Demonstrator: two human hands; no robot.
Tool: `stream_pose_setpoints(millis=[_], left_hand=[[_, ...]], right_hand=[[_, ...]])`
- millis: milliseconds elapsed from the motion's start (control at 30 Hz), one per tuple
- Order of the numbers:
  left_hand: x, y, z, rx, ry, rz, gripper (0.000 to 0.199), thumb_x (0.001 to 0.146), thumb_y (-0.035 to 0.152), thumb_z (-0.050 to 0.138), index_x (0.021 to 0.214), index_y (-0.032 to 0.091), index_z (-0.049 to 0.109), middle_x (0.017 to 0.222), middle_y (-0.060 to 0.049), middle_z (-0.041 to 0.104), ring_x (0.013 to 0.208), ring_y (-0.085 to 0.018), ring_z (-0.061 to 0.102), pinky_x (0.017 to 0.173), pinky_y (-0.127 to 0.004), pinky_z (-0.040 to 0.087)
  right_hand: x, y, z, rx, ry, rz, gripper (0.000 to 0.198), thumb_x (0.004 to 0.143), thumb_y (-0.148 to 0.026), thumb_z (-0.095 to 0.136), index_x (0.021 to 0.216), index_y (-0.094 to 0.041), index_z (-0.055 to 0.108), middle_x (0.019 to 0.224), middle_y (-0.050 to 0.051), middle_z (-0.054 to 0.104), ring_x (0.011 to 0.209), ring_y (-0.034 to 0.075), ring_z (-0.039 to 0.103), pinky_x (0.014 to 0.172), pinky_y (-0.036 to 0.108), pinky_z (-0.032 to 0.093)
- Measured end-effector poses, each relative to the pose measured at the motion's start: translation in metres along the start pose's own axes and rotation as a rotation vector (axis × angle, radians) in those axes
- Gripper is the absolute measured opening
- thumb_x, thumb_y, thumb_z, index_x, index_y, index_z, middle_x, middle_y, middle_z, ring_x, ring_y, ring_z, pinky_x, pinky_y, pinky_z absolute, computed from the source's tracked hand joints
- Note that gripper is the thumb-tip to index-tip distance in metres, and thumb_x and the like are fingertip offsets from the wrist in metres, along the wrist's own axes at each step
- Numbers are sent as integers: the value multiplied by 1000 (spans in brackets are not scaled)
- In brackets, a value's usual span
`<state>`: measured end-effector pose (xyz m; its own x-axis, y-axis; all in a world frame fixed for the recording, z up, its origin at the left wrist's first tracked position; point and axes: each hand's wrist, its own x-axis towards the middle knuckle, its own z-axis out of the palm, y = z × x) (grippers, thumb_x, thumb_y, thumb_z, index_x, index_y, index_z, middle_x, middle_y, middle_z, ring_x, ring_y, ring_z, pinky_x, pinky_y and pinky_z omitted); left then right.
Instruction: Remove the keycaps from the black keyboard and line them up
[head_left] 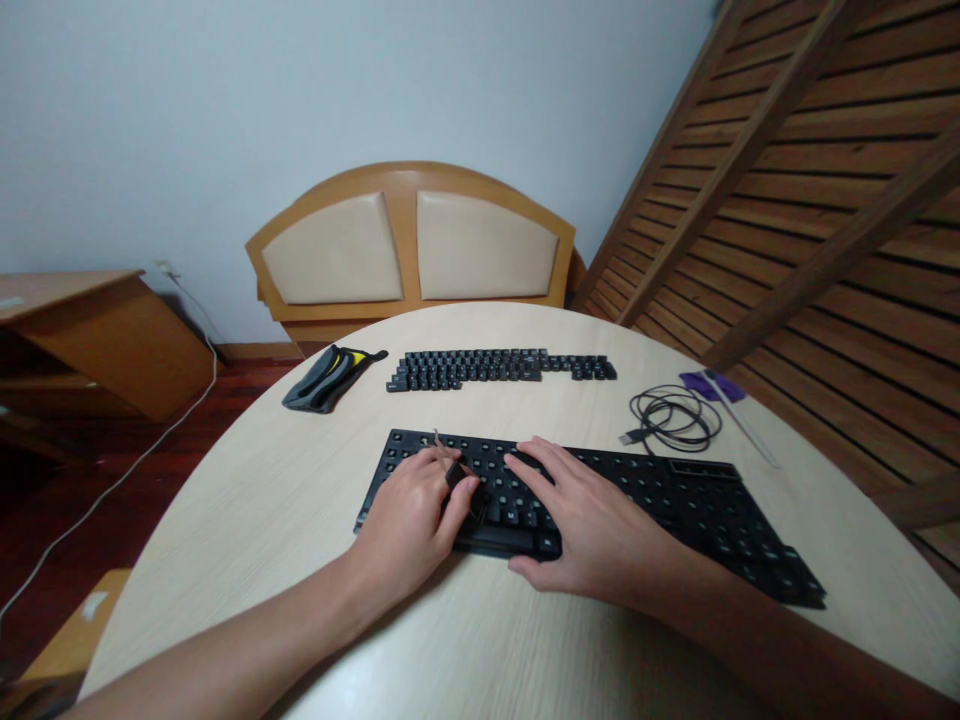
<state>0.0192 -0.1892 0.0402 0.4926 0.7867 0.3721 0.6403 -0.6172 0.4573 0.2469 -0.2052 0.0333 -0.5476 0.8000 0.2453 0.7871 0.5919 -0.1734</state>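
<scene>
A black keyboard [630, 490] lies in front of me, many of its key positions showing bare stems. Some caps, with the space bar [495, 538], sit along its front row. My left hand [412, 500] rests over the keyboard's left part. Its thumb and fingers close on a small tool [454, 474] with a black part and thin metal wires, which looks like a wire keycap puller; the fingers partly hide it. My right hand [585, 510] is spread open on the middle of the keyboard, fingertips on the keys and thumb by the front edge.
Behind the keyboard, loose black keycaps [472, 367] stand in rows. A grey and black pouch [330, 380] with yellow lies left. On the right are a coiled USB cable [675, 420], a purple cloth [694, 384] and a thin rod [742, 420]. The round table [247, 530] bears everything.
</scene>
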Motion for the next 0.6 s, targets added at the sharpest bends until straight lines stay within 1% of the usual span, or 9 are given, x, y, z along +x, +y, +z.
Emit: stream_pose_setpoints(millis=[100, 167, 333, 433, 500, 600], left_hand=[[0, 0, 0, 28, 3, 14, 35, 101, 28, 38, 93, 14, 68, 96, -10, 73, 107, -28, 62, 94, -49, 51], [0, 0, 1, 47, 7, 9, 34, 101, 28, 39, 92, 14, 68, 97, -11, 73, 106, -29, 62, 93, -50, 51], [2, -1, 2, 64, 29, 25, 31, 101, 26, 40, 91, 14, 67, 93, -9, 74, 102, -27, 64, 91, -49, 53], [2, -1, 2, 83, 33, 38, 31, 101, 27, 40, 93, 14, 67, 92, -9, 74, 101, -27, 64, 91, -49, 53], [1, 0, 2, 95, 29, 36, 32, 101, 27, 39, 92, 14, 67, 92, -10, 74, 102, -27, 64, 91, -49, 53], [1, 3, 1, 94, 18, 20, 32, 101, 26, 39, 92, 15, 67, 92, -10, 73, 103, -27, 64, 92, -48, 53]], right_hand=[[0, 0, -3, 10, 2, -8, 87, 68, -51, 73, 138, -5, 51, 142, 24, 48, 135, 39, 40, 110, 53, 39], [1, -1, -5, 23, 9, -17, 80, 71, -50, 72, 136, -8, 53, 142, 22, 49, 135, 37, 41, 110, 52, 40], [3, -9, -4, 95, 61, -28, 48, 82, -40, 67, 123, -15, 64, 136, 14, 57, 129, 30, 49, 108, 48, 43], [4, -14, -1, 148, 70, -21, 33, 85, -35, 66, 114, -20, 68, 131, 11, 61, 125, 28, 52, 106, 47, 45], [3, -17, 1, 177, 73, -17, 29, 85, -33, 65, 111, -21, 69, 127, 9, 63, 124, 27, 54, 104, 47, 46], [3, -19, 3, 216, 89, -12, 28, 84, -31, 67, 109, -20, 69, 123, 9, 66, 121, 27, 56, 104, 45, 46]])
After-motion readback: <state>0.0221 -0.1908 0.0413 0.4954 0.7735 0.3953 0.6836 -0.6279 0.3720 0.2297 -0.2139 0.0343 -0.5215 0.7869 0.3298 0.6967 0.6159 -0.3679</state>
